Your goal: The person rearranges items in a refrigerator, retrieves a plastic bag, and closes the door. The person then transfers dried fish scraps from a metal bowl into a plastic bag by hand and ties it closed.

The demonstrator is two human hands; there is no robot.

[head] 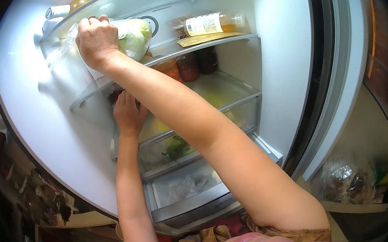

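Inside an open fridge, my right hand [98,41] grips the gathered top of a clear plastic bag [133,37] holding pale green produce, at the left of the upper shelf. Below it, my left hand [129,113] reaches in under that shelf, its fingers at a dark item that is mostly hidden; whether it holds this cannot be told. Jars with red contents [187,67] and a dark jar [207,60] stand on the shelf below, to the right of my hands.
A bottle with amber liquid [211,23] lies on the upper shelf by a flat brown packet [209,39]. Below are a drawer with green vegetables [179,147] and a lower drawer with a plastic bag [188,188]. The open door [336,72] stands at right.
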